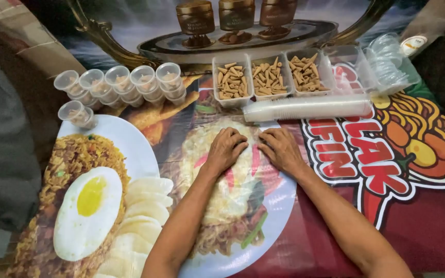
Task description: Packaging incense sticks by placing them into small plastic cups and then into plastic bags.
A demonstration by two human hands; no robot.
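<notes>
- Currently both hands palm-down on printed tabletop banner (336,226), just below sleeve of stacked plastic cups (310,108).
- left hand (226,150): fingers curled, holding nothing.
- right hand (281,149): same, empty.

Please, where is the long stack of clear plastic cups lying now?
In the head view, the stack of cups lies on its side just beyond the right hand, in front of the trays of brown sticks.

There is just one camera, worn on the person's head. It looks down from close above the printed table cover (418,226). The person's arms come in from the near edge.
</notes>
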